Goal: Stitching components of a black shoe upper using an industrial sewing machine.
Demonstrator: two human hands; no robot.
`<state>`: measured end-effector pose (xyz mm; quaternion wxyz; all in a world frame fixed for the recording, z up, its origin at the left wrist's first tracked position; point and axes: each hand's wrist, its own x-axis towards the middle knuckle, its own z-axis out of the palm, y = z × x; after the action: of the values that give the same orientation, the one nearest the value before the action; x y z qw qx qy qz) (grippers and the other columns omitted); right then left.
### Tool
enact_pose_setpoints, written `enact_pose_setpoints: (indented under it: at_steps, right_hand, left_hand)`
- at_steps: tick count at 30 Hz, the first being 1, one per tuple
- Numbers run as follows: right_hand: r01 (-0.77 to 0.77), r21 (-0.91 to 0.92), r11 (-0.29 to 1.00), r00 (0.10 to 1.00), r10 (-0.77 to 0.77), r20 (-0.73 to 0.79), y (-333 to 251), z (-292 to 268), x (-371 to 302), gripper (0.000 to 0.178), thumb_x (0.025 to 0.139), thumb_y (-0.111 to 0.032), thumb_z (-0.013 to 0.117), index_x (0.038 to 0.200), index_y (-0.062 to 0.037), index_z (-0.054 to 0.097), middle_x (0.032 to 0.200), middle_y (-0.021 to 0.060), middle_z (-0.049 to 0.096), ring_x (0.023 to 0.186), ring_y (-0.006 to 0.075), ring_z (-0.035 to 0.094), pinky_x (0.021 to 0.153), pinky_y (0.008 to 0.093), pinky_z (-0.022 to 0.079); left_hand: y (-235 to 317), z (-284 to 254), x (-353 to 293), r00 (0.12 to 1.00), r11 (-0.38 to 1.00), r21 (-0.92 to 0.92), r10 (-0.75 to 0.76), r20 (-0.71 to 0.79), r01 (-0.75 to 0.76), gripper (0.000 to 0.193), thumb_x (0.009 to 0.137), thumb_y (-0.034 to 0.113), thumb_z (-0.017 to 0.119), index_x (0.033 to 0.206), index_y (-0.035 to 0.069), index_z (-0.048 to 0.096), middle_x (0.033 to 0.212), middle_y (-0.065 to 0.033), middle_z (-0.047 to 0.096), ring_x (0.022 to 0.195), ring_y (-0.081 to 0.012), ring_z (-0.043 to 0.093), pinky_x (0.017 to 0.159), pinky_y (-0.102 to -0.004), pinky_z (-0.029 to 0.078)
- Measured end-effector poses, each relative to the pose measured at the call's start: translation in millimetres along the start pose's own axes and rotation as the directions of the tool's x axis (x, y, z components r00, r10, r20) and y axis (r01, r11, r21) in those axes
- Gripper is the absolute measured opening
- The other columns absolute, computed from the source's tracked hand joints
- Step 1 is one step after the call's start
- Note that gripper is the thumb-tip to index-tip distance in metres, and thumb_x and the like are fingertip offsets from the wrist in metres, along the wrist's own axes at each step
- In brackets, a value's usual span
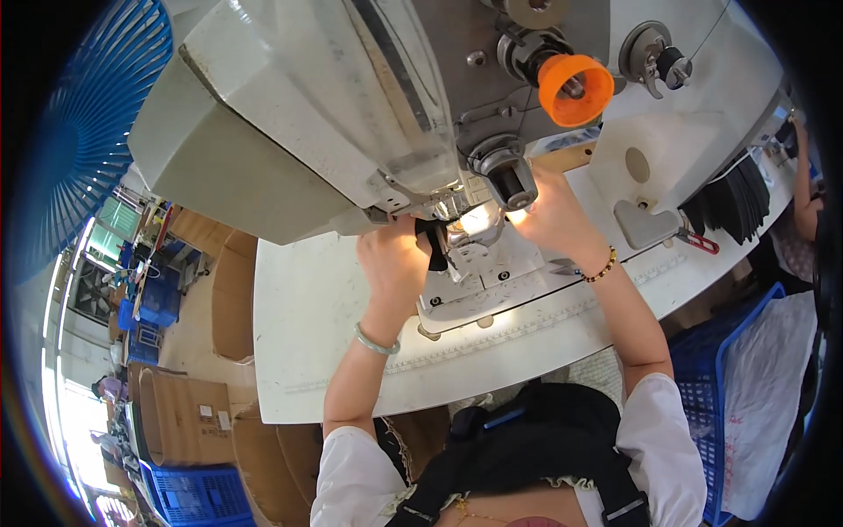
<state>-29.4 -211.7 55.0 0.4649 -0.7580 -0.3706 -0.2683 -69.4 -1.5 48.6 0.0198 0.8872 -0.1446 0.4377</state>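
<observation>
Both my arms reach up to the head of a large white sewing machine (334, 114). My left hand (391, 262) is closed, its fingers partly hidden under the machine head, on a black piece of fabric (430, 244) just left of the lit needle area. The presser and needle parts (450, 207) stand right above that piece. On the other side, my right hand (558, 221) has its fingers curled in beside the needle area. A dark tension knob (509, 180) covers its fingertips, so what they hold is hidden.
An orange cone-shaped cap (575, 90) juts out of the machine front. Right on the white table (342, 369) lie red-handled snips (698, 241) and a stack of black pieces (729, 206). A blue crate (702, 378) stands at right, cardboard boxes (184, 417) at left. Another person's arm (803, 176) shows far right.
</observation>
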Motion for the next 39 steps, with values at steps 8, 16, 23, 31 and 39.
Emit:
enact_pose_setpoints:
  at_steps: [8, 16, 23, 31, 39]
  right_hand:
    - [-0.037, -0.046, 0.998, 0.993, 0.032, -0.117, 1.5, 25.2, -15.0, 0.037, 0.065, 0.01, 0.047, 0.096, -0.0072, 0.058, 0.093, 0.0101, 0.059, 0.078, 0.0278, 0.058, 0.067, 0.0331, 0.048]
    - [0.057, 0.067, 0.996, 0.948, -0.033, -0.316, 12.5, 43.2, -22.6, 0.039, 0.062, 0.014, 0.043, 0.093, -0.004, 0.056, 0.097, 0.0097, 0.06, 0.082, 0.0248, 0.059, 0.068, 0.0298, 0.048]
    - [0.211, -0.024, 0.977, 0.899, -0.204, -0.388, 13.8, 42.4, -23.3, 0.035, 0.06, 0.014, 0.044, 0.087, -0.0015, 0.057, 0.099, 0.0085, 0.061, 0.085, 0.0246, 0.058, 0.073, 0.0309, 0.047]
    - [0.305, -0.1, 0.947, 0.924, -0.32, -0.208, 9.4, 16.5, -22.6, 0.031, 0.062, 0.014, 0.051, 0.087, -0.0027, 0.058, 0.098, 0.0082, 0.062, 0.086, 0.025, 0.059, 0.07, 0.0311, 0.048]
    - [0.411, -0.097, 0.906, 0.885, -0.422, -0.198, 12.1, 10.7, -17.2, 0.024, 0.062, 0.009, 0.055, 0.084, -0.0017, 0.058, 0.089, 0.0087, 0.062, 0.082, 0.0276, 0.06, 0.057, 0.0296, 0.049]
  left_hand:
    - [-8.8, -4.5, 4.3, 0.997, 0.996, -0.056, 0.069, -0.022, -0.071, 0.024, 0.049, 0.0, 0.055, 0.072, 0.004, 0.061, 0.067, -0.0062, 0.053, 0.065, -0.0256, 0.053, 0.059, -0.0349, 0.044]
    - [11.0, -23.4, -3.4, 0.976, 0.977, 0.036, 0.212, -0.039, -0.211, 0.041, 0.048, -0.003, 0.051, 0.089, -0.002, 0.06, 0.082, -0.0076, 0.053, 0.059, -0.0172, 0.051, 0.054, -0.0283, 0.042]
    - [9.1, -20.8, -7.5, 0.988, 0.992, -0.069, 0.098, -0.119, -0.107, 0.047, 0.045, -0.008, 0.05, 0.089, 0.002, 0.061, 0.087, -0.0068, 0.056, 0.072, -0.0226, 0.057, 0.063, -0.0303, 0.048]
    - [1.9, -24.2, -4.8, 0.973, 0.978, -0.036, 0.199, -0.117, -0.204, 0.046, 0.047, -0.006, 0.05, 0.091, 0.0, 0.061, 0.091, -0.0093, 0.059, 0.069, -0.0217, 0.055, 0.062, -0.0299, 0.046]
    - [13.7, -33.7, -12.7, 0.955, 0.96, -0.046, 0.267, -0.129, -0.275, 0.039, 0.048, -0.004, 0.05, 0.085, -0.004, 0.06, 0.084, -0.0108, 0.058, 0.055, -0.0152, 0.047, 0.05, -0.0252, 0.038]
